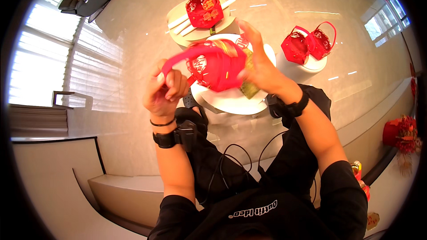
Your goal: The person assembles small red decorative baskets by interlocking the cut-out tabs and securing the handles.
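Left hand (167,91) grasps the basket (222,66) by its handle (187,54); right hand (262,64) is loose, fingers spread, beside the body's right side. Too blurred for me to tell if it's touching. I read the basket as over the white counter (242,106), tipped, long axis roughly left-right, handle end left. So right hand is nearer the body, left nearer the handle. Green packet (250,90) on that counter. Right of it: two baskets (303,50) on a stand (315,66). Beyond it: lone basket (204,13) on beige counter (191,41).
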Motion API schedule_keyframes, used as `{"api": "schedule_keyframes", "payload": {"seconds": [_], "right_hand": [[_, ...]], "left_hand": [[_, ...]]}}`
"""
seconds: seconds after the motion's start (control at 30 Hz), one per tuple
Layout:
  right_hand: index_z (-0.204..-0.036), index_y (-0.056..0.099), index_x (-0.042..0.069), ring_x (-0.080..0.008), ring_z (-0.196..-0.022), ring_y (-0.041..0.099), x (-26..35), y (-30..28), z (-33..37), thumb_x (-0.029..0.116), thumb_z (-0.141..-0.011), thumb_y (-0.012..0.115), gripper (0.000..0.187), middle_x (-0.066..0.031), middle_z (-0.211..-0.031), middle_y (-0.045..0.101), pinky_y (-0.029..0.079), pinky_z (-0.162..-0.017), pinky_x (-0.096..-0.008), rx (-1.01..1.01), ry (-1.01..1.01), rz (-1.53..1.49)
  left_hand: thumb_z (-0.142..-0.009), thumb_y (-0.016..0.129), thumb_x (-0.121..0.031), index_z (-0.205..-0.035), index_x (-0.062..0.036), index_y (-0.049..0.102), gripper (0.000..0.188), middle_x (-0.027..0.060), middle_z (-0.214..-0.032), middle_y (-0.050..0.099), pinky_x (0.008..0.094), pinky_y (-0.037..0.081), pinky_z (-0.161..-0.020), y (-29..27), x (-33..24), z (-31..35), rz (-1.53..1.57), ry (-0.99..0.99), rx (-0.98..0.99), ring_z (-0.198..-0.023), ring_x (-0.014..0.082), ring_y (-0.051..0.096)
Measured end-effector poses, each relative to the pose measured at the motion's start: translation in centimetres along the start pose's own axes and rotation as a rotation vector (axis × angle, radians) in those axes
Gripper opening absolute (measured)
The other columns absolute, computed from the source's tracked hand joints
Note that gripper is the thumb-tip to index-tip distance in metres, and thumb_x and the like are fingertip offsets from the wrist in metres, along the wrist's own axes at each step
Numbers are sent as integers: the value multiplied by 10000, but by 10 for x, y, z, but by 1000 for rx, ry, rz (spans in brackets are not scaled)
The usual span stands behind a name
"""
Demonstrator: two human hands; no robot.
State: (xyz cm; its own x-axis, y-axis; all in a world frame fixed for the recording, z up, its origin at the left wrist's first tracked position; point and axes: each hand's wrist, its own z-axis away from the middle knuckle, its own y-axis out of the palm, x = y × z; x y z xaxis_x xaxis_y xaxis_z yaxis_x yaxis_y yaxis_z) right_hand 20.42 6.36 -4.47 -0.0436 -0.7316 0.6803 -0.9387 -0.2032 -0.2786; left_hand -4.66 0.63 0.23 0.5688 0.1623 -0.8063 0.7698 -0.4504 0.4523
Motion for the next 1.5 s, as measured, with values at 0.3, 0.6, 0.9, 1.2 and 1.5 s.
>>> {"api": "schedule_keyframes", "payload": {"seconds": [0.3, 0.6, 0.9, 1.2, 1.5], "right_hand": [[-1152, 675, 15, -247, -1189, 552, 28, -13, -5, 350, -957, 557, 405, -125, -1245, 627, 375, -1064, -364, 574, 295, -634], [-941, 561, 42, -99, -779, 594, 25, -9, 0, 334, -1022, 388, 350, -43, -827, 614, 467, -729, -265, 355, 703, -828], [-939, 566, 61, -128, -789, 609, 2, -20, 2, 329, -1011, 417, 315, -27, -821, 602, 478, -744, -271, 207, 769, -1245], [-1264, 580, 37, -142, -994, 592, -12, -19, -5, 377, -1028, 398, 451, -66, -1057, 633, 455, -912, -280, -62, 656, -628], [-1134, 657, 50, -216, -973, 631, -30, -42, 10, 151, -898, 634, 258, -99, -1012, 681, 492, -879, -336, 210, 435, 404]], "left_hand": [[-906, 476, -278, -654, -137, 387, 302, -39, -415, 356, 262, 187, -327, -10, 7, 8, 109, -194, 170, -320, 68, 233], [-1030, 300, -479, -1030, 46, 596, 603, 130, -849, 614, 340, 491, -729, 11, 29, -4, -30, -321, -64, -733, 225, 600], [-1002, 446, -403, -1089, 86, 628, 530, 167, -1076, 660, 376, 468, -922, 30, 31, -4, -255, -313, 24, -1005, 233, 621], [-1007, 536, -174, -1125, 18, 624, 242, 77, -1027, 672, 254, 482, -859, 5, 24, 0, -254, -39, -266, -910, 120, 631], [-1023, 540, -246, -1145, 25, 623, 309, 80, -1037, 675, 264, 499, -834, -43, 5, 10, -805, 154, -731, -952, 121, 609]]}}
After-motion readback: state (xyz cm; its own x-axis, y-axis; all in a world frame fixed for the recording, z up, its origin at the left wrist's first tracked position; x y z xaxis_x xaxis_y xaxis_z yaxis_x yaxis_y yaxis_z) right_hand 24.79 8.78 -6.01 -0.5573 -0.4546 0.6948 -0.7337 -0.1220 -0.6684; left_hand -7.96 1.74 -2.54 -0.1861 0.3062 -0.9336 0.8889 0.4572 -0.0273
